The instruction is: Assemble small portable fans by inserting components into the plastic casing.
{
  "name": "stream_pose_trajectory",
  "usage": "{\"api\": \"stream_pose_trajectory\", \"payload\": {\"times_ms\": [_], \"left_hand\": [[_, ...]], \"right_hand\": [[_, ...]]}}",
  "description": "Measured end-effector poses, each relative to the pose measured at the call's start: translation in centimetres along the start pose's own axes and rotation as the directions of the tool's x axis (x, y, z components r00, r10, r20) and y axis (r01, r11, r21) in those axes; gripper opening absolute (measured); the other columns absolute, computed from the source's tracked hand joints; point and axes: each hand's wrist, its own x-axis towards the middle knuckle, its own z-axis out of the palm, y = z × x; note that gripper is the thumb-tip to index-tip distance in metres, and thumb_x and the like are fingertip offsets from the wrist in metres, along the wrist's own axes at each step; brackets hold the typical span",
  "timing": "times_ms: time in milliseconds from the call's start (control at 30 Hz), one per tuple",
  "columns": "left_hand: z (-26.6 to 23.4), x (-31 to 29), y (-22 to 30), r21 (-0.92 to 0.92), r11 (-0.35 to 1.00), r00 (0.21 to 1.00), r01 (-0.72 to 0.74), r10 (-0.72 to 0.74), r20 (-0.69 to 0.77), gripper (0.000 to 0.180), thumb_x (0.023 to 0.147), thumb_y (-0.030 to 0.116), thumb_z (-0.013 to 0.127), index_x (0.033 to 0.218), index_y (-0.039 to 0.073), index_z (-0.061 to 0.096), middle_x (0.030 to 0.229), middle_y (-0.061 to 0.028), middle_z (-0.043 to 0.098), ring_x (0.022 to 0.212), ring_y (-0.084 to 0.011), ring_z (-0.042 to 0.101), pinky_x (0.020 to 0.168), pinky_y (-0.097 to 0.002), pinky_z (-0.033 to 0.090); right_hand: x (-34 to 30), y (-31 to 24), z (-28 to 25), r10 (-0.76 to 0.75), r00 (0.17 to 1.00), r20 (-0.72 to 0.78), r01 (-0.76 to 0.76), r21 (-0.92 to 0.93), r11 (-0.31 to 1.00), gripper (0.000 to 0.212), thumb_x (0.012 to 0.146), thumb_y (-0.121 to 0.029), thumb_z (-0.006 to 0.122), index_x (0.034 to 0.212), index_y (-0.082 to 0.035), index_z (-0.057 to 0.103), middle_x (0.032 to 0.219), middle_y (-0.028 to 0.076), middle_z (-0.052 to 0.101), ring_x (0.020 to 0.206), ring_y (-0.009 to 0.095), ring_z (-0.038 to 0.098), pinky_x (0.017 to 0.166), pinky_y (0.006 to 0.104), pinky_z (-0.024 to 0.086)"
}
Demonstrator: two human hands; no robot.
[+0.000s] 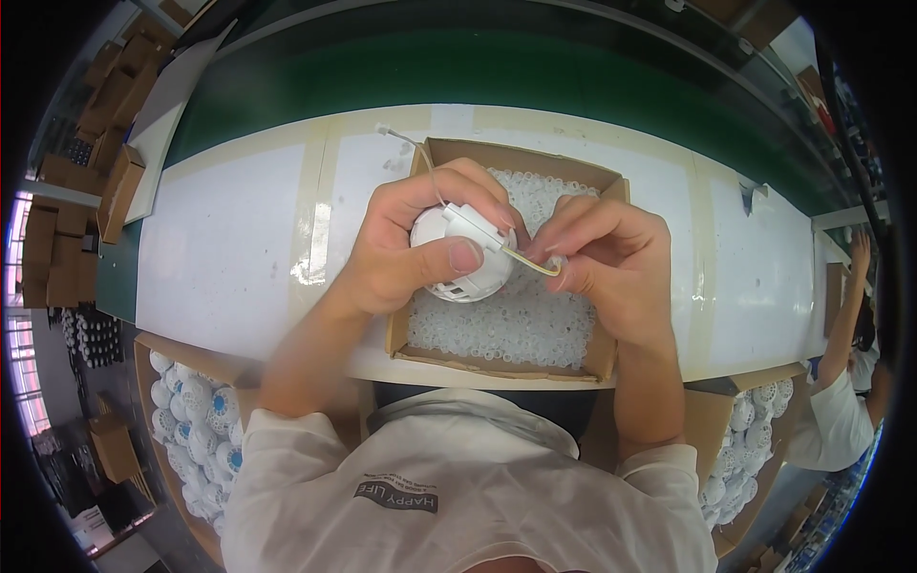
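My left hand (394,234) is closed around a round white plastic housing (482,285), its thumb lying over a raised white block on top. A thin pale cable (430,170) rises from the housing past my left fingers and ends in a small white connector (383,129). From the block's other end, a short yellow-and-white wire (531,262) bends toward my right hand (621,256). My right thumb and fingers pinch its end, where a small clear piece (555,264) partly shows. Both hands are above an open cardboard box (501,371) of small clear plastic pieces (478,334).
The box rests on a white worktop (234,229) with a green surface (401,74) behind it. Cardboard boxes of white round housings stand low at the left (196,420) and right (750,439). Another person (845,401) is at the far right.
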Motion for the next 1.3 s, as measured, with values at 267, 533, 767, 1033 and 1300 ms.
{"api": "stream_pose_trajectory", "payload": {"times_ms": [267,533,767,1033,1300], "left_hand": [[0.2,0.1,0.0,0.258,0.965,0.992,-0.041,0.071,-0.108,0.029,0.083,0.009,0.077,0.109,0.001,0.07,0.108,-0.0109,0.065,0.102,-0.021,0.063,0.09,-0.0336,0.049],[1.5,0.4,0.2,0.573,0.805,0.97,-0.154,0.233,-0.067,0.029,0.08,0.008,0.08,0.107,0.001,0.071,0.107,-0.0109,0.065,0.1,-0.0215,0.063,0.089,-0.0314,0.049],[2.1,0.2,0.7,0.534,0.834,0.99,-0.139,0.13,0.054,0.041,0.088,0.016,0.075,0.126,0.002,0.068,0.107,-0.0113,0.064,0.105,-0.0201,0.06,0.091,-0.0297,0.046],[3.9,-0.2,0.9,0.015,0.963,0.955,0.268,-0.264,-0.136,0.048,0.103,0.027,0.06,0.144,0.002,0.054,0.12,-0.0088,0.065,0.113,-0.0173,0.06,0.094,-0.0307,0.049],[3.0,-0.1,1.6,-0.39,0.772,0.841,0.501,-0.541,0.009,0.047,0.105,0.03,0.056,0.141,-0.001,0.055,0.125,-0.0064,0.064,0.104,-0.0135,0.065,0.087,-0.0287,0.054]], "right_hand": [[-0.8,-0.3,0.5,-0.014,0.995,-0.103,0.017,0.025,1.0,0.023,0.077,-0.003,0.084,0.094,-0.002,0.069,0.095,0.016,0.074,0.084,0.018,0.065,0.072,0.029,0.051],[-0.1,0.1,0.0,-0.238,0.971,-0.033,0.2,-0.443,0.874,0.024,0.075,-0.001,0.085,0.093,-0.001,0.07,0.097,0.013,0.072,0.087,0.017,0.06,0.074,0.0297,0.045],[-0.4,0.3,0.3,-0.221,0.975,-0.028,0.192,-0.398,0.897,0.022,0.073,0.001,0.085,0.089,0.0,0.07,0.089,0.009,0.068,0.083,0.017,0.057,0.072,0.0292,0.044],[-1.0,0.2,1.1,-0.375,0.925,-0.058,0.283,-0.552,0.784,0.022,0.073,0.006,0.083,0.091,0.003,0.071,0.086,0.009,0.067,0.079,0.017,0.056,0.072,0.0289,0.043],[0.3,-0.4,-0.3,-0.484,0.858,0.176,0.455,-0.697,0.554,0.021,0.07,0.01,0.08,0.087,0.002,0.07,0.081,0.011,0.067,0.071,0.021,0.058,0.063,0.0306,0.044]]}}
